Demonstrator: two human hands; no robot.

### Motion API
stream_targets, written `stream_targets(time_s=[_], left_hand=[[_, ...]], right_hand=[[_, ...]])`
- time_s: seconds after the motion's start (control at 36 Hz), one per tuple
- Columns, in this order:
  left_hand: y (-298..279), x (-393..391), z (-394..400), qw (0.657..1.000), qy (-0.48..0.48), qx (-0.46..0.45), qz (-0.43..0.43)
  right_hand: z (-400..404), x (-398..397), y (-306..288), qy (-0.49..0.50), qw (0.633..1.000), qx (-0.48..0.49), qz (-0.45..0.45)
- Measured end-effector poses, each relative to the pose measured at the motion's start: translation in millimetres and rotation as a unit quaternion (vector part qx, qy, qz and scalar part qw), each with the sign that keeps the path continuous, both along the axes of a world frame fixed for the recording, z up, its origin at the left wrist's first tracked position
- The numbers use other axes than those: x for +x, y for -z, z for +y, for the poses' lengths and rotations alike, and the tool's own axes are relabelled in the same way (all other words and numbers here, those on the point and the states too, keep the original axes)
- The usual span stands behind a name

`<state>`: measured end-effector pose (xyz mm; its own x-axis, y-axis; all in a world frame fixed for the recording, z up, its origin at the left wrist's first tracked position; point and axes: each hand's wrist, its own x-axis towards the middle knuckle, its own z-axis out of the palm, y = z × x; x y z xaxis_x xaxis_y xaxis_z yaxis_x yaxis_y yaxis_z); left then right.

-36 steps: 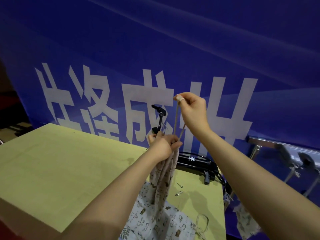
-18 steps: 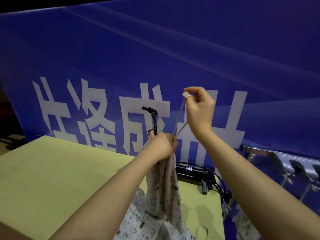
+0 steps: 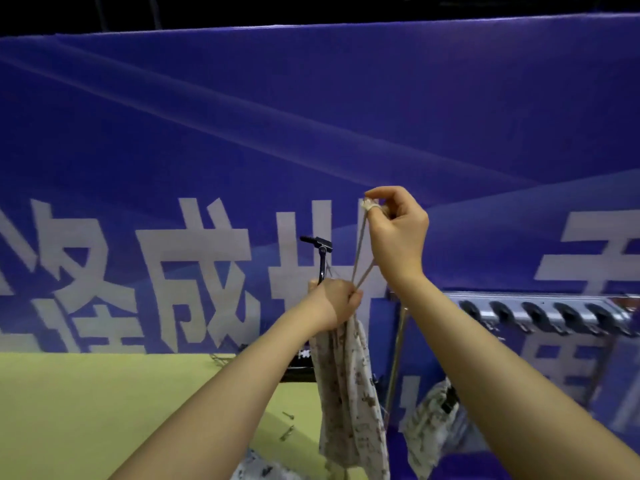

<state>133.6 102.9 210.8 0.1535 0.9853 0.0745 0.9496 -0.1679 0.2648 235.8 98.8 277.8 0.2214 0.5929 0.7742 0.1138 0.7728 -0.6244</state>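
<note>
A cream patterned fabric bag [image 3: 349, 393] hangs in the air in front of me. My left hand [image 3: 334, 303] grips its gathered top in a fist. Two beige drawstring cords [image 3: 362, 258] run up from that fist. My right hand [image 3: 398, 233] is raised above and pinches the cords' knotted end between thumb and forefinger, pulling them taut.
A yellow-green table [image 3: 104, 410] lies below left, with small metal pins [image 3: 287, 426], a black device [image 3: 299, 368] and a black clamp stand [image 3: 320, 251] at its far edge. A blue banner [image 3: 311, 133] fills the background. A metal rack [image 3: 540, 310] and another patterned bag [image 3: 433, 420] are at right.
Both hands have lifted the bag higher, clear of the table, and my right hand has drawn the cords further up. My view has turned upward and right.
</note>
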Motion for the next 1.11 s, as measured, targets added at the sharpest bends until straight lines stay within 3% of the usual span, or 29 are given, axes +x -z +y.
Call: stream_targets(time_s=[0.22, 0.56, 0.86, 1.0, 1.11], left_hand=[[13, 106, 17, 0.980, 0.172, -0.052, -0.089], [81, 262, 58, 0.921, 0.320, -0.163, -0.153], [132, 390, 97, 0.889, 0.361, -0.261, -0.110], [154, 434, 108, 0.886, 0.354, -0.273, -0.126], [163, 458, 121, 0.902, 0.288, -0.252, -0.201]], right_hand=[[9, 109, 13, 0.106, 0.990, 0.050, -0.082], [30, 272, 75, 0.192, 0.972, -0.033, -0.130], [53, 397, 137, 0.214, 0.955, -0.124, -0.162], [65, 442, 157, 0.210, 0.942, -0.187, -0.183], [87, 468, 173, 0.215, 0.915, -0.278, -0.198]])
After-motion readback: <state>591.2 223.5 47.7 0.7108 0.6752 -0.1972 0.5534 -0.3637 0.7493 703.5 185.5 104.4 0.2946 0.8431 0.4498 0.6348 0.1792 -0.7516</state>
